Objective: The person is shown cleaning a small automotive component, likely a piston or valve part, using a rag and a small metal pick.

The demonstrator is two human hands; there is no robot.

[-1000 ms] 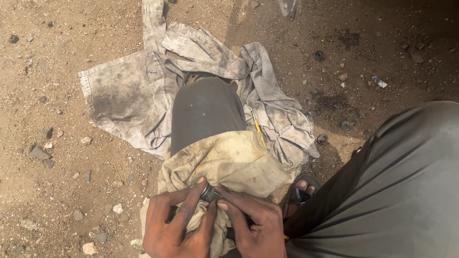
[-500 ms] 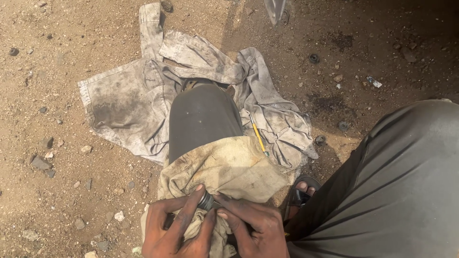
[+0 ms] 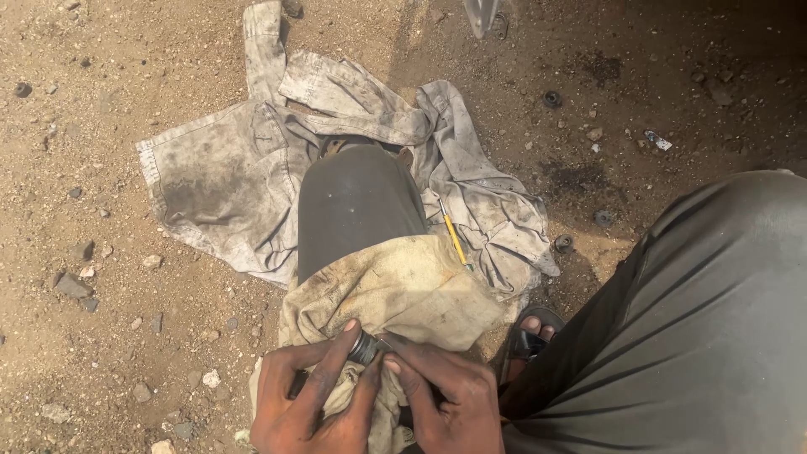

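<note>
My left hand (image 3: 307,399) and my right hand (image 3: 445,399) meet at the bottom of the head view over a small dark round metal part (image 3: 366,346). Fingers of both hands pinch the part against a stained tan rag (image 3: 395,290) that drapes over my left knee (image 3: 353,206). The rag bunches under my palms and hides the lower side of the part. My right leg (image 3: 698,328) in grey cloth fills the right side.
A dirty grey garment (image 3: 227,181) lies spread on the sandy ground under my knee. A thin yellow-handled tool (image 3: 454,240) rests on it. My sandalled foot (image 3: 530,332) shows beside the rag. Small stones and dark round bits (image 3: 551,99) are scattered about.
The view has shifted slightly. My hands stay together on the small metal part and rag, with only slight movement of the fingers.
</note>
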